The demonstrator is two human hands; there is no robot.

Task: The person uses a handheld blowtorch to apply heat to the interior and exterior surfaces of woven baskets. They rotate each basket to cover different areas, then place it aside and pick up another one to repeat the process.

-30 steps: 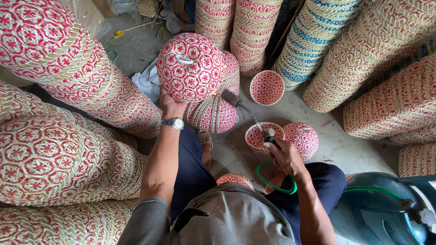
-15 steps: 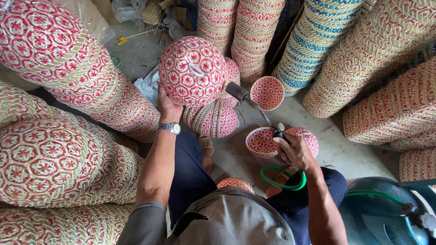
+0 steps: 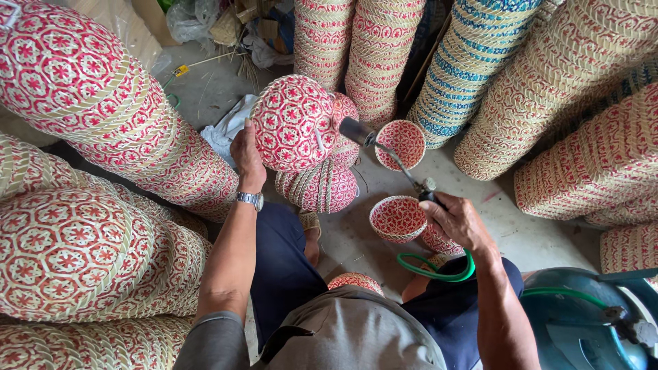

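Red-and-cream woven basket [image 3: 295, 123], bowl-shaped, is held bottom-up above the person's knees by the left hand [image 3: 247, 154], fingers closed against its rim; a metal wristwatch [image 3: 251, 199] sits on that wrist. Right hand [image 3: 456, 220] is closed around the handle of a gas torch [image 3: 391, 154], whose dark nozzle points at the held basket, just beside it. A green hose [image 3: 435, 268] loops below the right hand. Two open baskets [image 3: 399, 218] lie on the concrete floor [image 3: 521, 233]. Tall nested basket stacks [image 3: 116, 123] surround the person.
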